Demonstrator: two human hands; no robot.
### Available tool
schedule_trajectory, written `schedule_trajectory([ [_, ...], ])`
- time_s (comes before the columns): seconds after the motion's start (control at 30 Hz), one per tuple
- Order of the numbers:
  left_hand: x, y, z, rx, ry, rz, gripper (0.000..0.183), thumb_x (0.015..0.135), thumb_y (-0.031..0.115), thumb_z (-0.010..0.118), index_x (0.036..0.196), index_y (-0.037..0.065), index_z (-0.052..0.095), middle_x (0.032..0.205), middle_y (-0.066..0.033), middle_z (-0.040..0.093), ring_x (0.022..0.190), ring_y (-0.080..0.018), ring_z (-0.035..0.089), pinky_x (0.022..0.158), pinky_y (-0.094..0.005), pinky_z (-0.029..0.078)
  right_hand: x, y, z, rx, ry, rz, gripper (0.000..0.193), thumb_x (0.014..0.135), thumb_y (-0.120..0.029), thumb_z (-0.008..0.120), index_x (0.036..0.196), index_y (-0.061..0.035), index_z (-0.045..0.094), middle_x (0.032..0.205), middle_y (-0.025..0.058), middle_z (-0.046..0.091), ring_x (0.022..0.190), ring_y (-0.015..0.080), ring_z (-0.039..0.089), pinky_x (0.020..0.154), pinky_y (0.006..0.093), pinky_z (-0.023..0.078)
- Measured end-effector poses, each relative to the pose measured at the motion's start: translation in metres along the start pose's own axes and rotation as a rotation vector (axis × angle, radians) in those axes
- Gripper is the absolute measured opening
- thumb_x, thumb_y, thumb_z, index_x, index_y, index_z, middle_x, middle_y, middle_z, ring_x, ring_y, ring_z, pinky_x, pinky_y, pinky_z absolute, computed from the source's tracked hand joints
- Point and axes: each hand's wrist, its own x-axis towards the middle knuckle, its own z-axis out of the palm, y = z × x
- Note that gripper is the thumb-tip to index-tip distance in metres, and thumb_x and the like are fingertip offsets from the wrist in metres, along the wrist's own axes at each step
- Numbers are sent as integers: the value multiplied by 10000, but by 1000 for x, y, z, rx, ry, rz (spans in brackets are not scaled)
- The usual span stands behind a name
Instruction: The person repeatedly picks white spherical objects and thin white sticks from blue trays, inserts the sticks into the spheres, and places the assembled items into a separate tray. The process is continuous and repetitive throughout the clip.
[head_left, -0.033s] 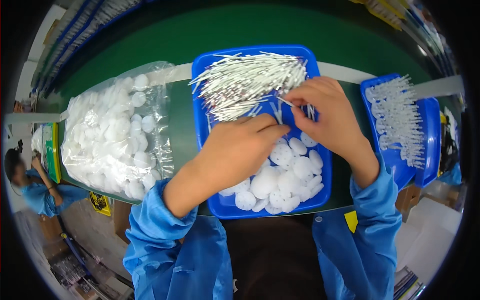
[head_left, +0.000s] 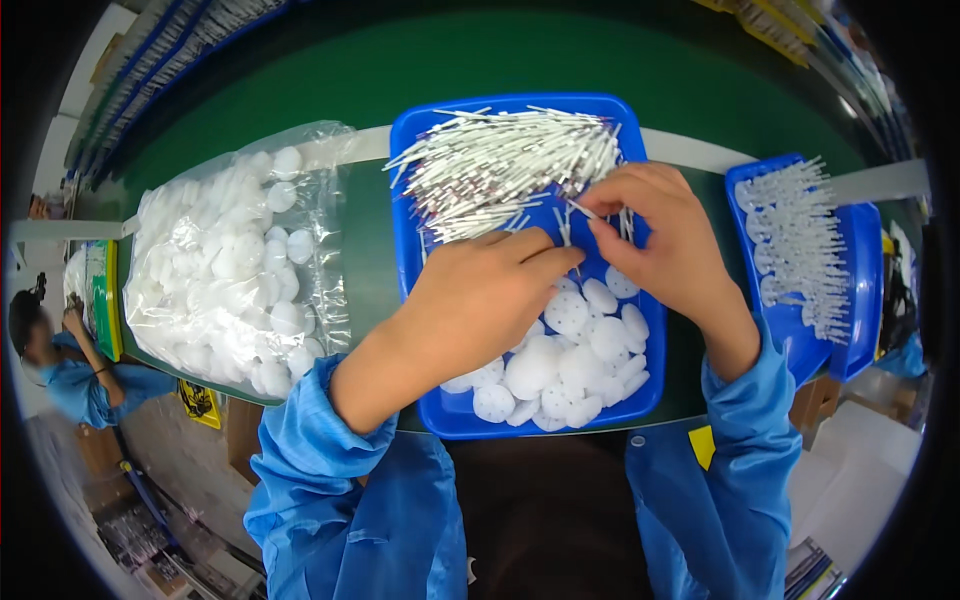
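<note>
A blue tray (head_left: 408, 270) sits in front of me, with a heap of thin white sticks (head_left: 510, 165) in its far part and white perforated discs (head_left: 550, 365) in its near part. Over the tray's middle, my right hand (head_left: 665, 225) pinches one thin white stick (head_left: 582, 209) between thumb and fingers. My left hand (head_left: 490, 285) is closed just above the discs, its fingertips pressed together close to the right hand. What those fingers hold is mostly hidden. A few loose sticks (head_left: 563, 225) lie between the two hands.
A clear plastic bag (head_left: 235, 265) full of white discs lies on the green table to the left. At the right, a blue tray (head_left: 740, 200) carries discs with rows of sticks (head_left: 800, 245), beside another blue tray (head_left: 862, 270). Another person (head_left: 85, 370) sits at far left.
The whole view has shifted slightly. The right hand's stick is held at nearly the same place, with a small movement of its fingertips. The left hand stays over the discs.
</note>
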Motion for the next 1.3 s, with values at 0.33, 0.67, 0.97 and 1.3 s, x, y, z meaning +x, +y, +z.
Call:
schedule_trajectory([
  [0.33,4,-8,-2,-151,-188,38,381,863,31,773,1228,126,716,1117,-72,707,1014,-307,738,794,-444,612,-26,-3,-6,559,16,275,109,959,22,743,1047,-2,684,957,58,761,962,187,801,856,299,611],
  [0.67,-16,-27,-35,-438,201,-216,261,800,-118,774,957,81,835,974,-36,607,930,-192,632,778,-315,504,2,-15,12,916,-294,466,141,1073,-14,617,1205,6,663,1083,90,781,1088,171,770,937,320,603],
  [0.97,16,-32,-1,-775,451,-177,217,962,-36,734,1168,30,737,1135,-64,646,1025,-137,655,766,-247,556,21,-9,16,1234,100,377,145,1060,-44,717,1179,33,749,1113,134,797,1017,177,769,902,316,625],
  [1.3,16,-36,18,-958,435,-288,367,969,-70,745,1329,4,745,1239,-92,674,1095,-139,703,842,-245,622,14,-16,33,744,127,369,225,946,-18,823,1162,-2,764,971,84,838,830,123,799,755,260,632],
])
